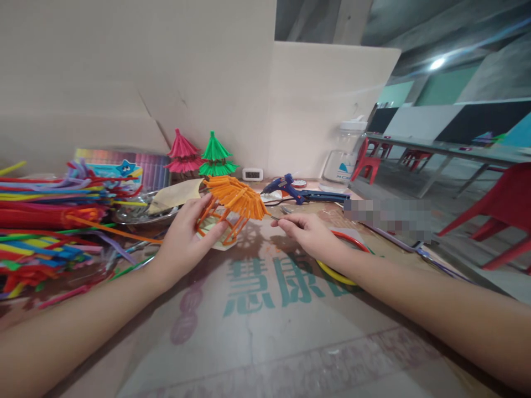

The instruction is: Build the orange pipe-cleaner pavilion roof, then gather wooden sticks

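My left hand (187, 235) grips the base of a small orange pavilion model (230, 205) made of pipe cleaners, held tilted just above the cardboard-covered table (265, 320). My right hand (307, 232) is closed in a pinch beside the model's roof edge, holding a thin metal tool whose tip points at the roof; what the tool is I cannot make out. Under my right wrist lie red and yellow rings (341, 272).
A heap of coloured pipe cleaners (45, 221) fills the left side. A metal tray (143, 213), pink (183, 152) and green (215, 155) pavilion models, a small clock (252, 174), a blue glue gun (290, 188) and a plastic jar (344, 160) stand behind. Red chairs (498, 221) are at right.
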The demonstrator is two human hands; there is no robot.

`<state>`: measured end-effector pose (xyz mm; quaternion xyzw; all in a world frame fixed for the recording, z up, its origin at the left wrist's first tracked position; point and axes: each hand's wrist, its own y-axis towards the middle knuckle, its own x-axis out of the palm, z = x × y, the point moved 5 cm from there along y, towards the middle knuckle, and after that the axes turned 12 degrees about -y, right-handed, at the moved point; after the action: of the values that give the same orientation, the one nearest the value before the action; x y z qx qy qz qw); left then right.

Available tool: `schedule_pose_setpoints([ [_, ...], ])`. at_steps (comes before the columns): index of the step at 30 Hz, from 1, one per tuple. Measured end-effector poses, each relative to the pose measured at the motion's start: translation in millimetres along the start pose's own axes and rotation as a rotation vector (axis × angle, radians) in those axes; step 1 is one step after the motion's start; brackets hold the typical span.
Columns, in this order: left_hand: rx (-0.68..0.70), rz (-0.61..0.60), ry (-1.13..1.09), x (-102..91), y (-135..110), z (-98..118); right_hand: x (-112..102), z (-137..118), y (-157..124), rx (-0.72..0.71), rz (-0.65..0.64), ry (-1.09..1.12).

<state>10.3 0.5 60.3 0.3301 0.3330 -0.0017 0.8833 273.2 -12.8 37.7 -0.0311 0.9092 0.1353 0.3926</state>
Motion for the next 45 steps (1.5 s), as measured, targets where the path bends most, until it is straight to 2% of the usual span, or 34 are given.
schedule_pose_setpoints([
  [4, 0.017, -0.003, 0.003, -0.2, -0.2, 0.8, -1.2, -1.6, 0.3, -0.022, 0.020, 0.006],
  [11, 0.016, -0.003, 0.005, 0.2, -0.2, 1.2, 1.0, 0.4, 0.5, 0.025, -0.001, 0.011],
  [17, 0.018, -0.005, 0.002, 0.2, -0.5, 1.3, 0.5, -1.3, 1.3, -0.039, 0.007, 0.044],
  [30, 0.029, -0.005, 0.002, 0.5, -0.3, 2.3, 0.8, -2.5, 0.0, 0.023, -0.020, 0.024],
  [40, 0.015, -0.011, 0.018, 0.9, -0.2, 1.7, 1.9, -4.0, 0.5, 0.003, -0.041, 0.006],
  [45, 0.018, -0.019, 0.030, 0.8, -0.1, 0.7, 0.9, -3.7, 1.4, -0.006, -0.013, 0.033],
])
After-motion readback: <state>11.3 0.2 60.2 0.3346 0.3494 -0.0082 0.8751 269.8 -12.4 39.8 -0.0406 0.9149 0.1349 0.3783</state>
